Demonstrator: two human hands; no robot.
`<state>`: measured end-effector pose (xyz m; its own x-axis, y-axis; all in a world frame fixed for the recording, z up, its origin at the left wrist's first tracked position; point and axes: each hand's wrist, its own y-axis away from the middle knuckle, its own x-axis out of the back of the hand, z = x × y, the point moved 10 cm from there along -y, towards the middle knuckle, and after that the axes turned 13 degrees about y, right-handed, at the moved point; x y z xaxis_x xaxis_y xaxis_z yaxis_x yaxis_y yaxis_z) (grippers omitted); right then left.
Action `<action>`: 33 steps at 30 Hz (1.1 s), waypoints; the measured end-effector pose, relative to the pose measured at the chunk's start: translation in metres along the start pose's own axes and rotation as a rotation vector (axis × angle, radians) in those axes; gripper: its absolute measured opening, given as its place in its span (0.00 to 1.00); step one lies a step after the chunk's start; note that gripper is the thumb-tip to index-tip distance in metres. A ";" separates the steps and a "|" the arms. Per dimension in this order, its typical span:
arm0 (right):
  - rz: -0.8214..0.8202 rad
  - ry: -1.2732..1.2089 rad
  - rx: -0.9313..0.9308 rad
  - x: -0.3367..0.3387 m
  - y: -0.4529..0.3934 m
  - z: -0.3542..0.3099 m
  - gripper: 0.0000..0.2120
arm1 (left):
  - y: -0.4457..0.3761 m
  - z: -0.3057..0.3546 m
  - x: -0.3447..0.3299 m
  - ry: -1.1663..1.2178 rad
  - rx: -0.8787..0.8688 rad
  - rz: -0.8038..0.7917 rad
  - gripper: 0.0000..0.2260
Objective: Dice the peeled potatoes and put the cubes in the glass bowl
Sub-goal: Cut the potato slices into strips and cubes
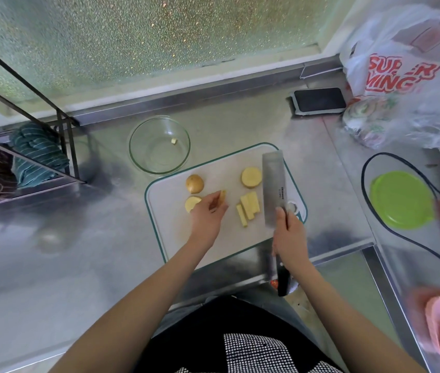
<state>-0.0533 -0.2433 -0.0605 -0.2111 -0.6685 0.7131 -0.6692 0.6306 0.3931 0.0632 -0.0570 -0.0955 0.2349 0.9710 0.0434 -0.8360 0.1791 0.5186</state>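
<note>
Potato pieces sit on the white cutting board (213,238) mid-counter; a bunch of cut sticks (248,210) lies just left of the cleaver (274,189), round halves (251,177) at 12 and 10 o'clock from them; left hand (208,216) pinches a thin slice (222,197) in its fingers; right hand (290,238) is wrapped round the cleaver handle; glass bowl (135,138) at 11 o'clock off the board holds one cube (173,141).

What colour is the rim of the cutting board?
Dark green, around a white cutting board; head view.
</note>
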 end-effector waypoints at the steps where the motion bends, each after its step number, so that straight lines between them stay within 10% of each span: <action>1: 0.023 0.078 0.038 0.007 -0.002 0.002 0.16 | 0.001 -0.003 -0.006 0.029 0.025 -0.014 0.18; 8: -0.017 0.388 0.099 0.003 -0.003 0.016 0.16 | 0.021 -0.009 -0.022 -0.163 -0.097 -0.009 0.19; 14: -0.040 0.488 0.139 -0.003 0.004 0.023 0.17 | 0.004 0.003 -0.061 -0.883 -0.522 -0.422 0.52; 27: -0.066 0.489 0.150 -0.011 0.013 0.024 0.15 | -0.018 0.012 -0.051 -0.880 -0.492 -0.195 0.38; 33: -0.055 0.386 0.091 -0.017 0.014 0.017 0.13 | -0.008 0.000 -0.058 -0.923 -0.502 -0.337 0.51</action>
<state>-0.0716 -0.2295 -0.0774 0.0984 -0.4924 0.8648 -0.7362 0.5487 0.3962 0.0560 -0.1152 -0.1016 0.5935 0.4067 0.6945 -0.7169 0.6593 0.2266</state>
